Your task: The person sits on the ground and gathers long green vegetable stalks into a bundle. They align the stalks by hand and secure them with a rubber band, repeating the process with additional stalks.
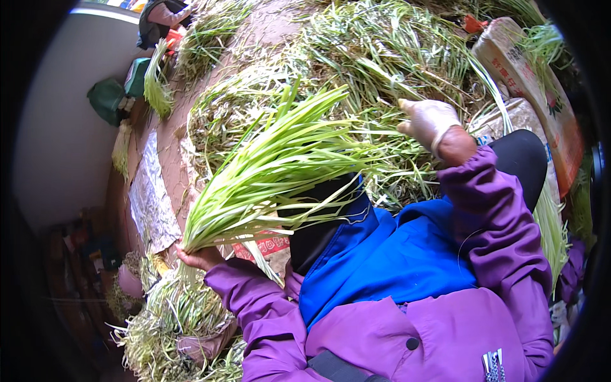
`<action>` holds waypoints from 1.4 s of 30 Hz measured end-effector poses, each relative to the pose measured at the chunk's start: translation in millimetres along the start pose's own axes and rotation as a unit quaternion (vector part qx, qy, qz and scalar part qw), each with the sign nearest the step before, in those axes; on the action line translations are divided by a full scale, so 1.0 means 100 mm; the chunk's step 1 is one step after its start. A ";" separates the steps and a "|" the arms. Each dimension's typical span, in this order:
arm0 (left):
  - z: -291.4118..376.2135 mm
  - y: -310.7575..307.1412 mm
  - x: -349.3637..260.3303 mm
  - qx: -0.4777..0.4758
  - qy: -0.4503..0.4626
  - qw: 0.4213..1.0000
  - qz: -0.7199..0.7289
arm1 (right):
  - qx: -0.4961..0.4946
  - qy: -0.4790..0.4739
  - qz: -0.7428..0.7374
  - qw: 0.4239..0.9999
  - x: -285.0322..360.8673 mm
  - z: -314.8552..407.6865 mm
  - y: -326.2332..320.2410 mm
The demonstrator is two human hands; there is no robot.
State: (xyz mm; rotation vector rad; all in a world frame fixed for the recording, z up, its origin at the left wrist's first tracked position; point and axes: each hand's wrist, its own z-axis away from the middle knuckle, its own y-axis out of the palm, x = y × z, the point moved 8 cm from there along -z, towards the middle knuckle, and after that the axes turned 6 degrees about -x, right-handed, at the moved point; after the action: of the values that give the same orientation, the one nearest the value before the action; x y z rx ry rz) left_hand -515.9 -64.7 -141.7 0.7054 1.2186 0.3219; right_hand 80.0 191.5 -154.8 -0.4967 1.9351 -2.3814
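Observation:
My left hand (201, 258) grips a bunch of long, flat, pale green leaves (272, 162), resembling garlic chives, near its narrow base. The leaves fan out to the upper right, across my knee and the blue apron (382, 258). On my right hand (432, 122) is a thin whitish glove, with bare wrist above the cuff. That hand hovers to the right of the leaf tips, thumb and forefinger apart, nothing visible between them. Beneath and beyond it spreads a broad heap of loose leaf waste (382, 57), green mixed with dry straw-coloured strands.
Printed woven sacks (530, 95) lie at the right, more pale leaves (549, 229) beside my thigh. Another heap of trimmings (181, 315) sits lower left. A silvery sheet (152, 196) covers part of the floor. Another person (162, 21) is at the upper left, near a leaf bundle (157, 83).

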 end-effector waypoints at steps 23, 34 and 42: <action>0.18 0.12 0.01 0.016 -0.012 0.999 0.028 | 0.264 0.006 -0.646 0.716 1.32 0.95 0.36; 0.10 0.10 0.02 0.020 -0.018 0.998 0.049 | -0.038 -0.223 -0.254 0.940 1.33 0.94 -0.38; 0.21 0.22 -0.07 0.031 0.007 0.998 0.047 | -0.108 -0.308 -0.220 0.919 2.00 0.76 -0.28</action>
State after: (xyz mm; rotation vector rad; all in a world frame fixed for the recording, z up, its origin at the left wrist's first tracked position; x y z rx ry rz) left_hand -495.5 -59.1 -119.0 0.8160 1.2140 0.3685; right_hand -85.2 80.7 -70.1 -1.6163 1.9071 -1.8331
